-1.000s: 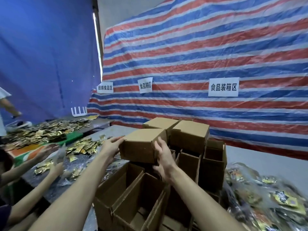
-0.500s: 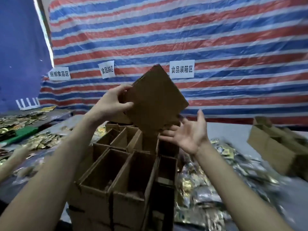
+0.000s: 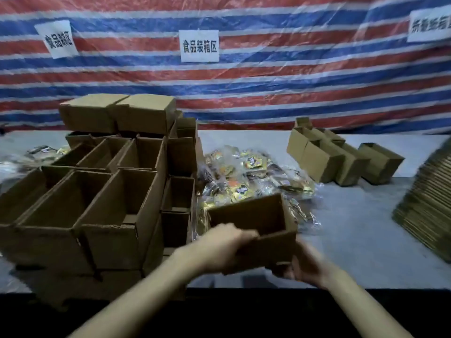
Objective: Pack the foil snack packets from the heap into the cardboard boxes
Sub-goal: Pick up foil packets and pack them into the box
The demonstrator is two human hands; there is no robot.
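"Where's the one being filled?"

"The open brown cardboard box (image 3: 251, 220)? It's held mouth-up on the near side of the heap of gold foil snack packets (image 3: 251, 174), low over the grey desk (image 3: 353, 228). Looks empty from here."

"Why both hands?"

"Steadiness, I'd say. The left grip (image 3: 227, 247) is curled over its near wall. The right grip (image 3: 305, 267) is blurred but seems cupped closed under the near corner. Beside the heap, packets travel little."

"And the others?"

"Stacked open brown cartons (image 3: 109, 191) left of the heap, a smaller cluster of cartons (image 3: 341, 162) right of it."
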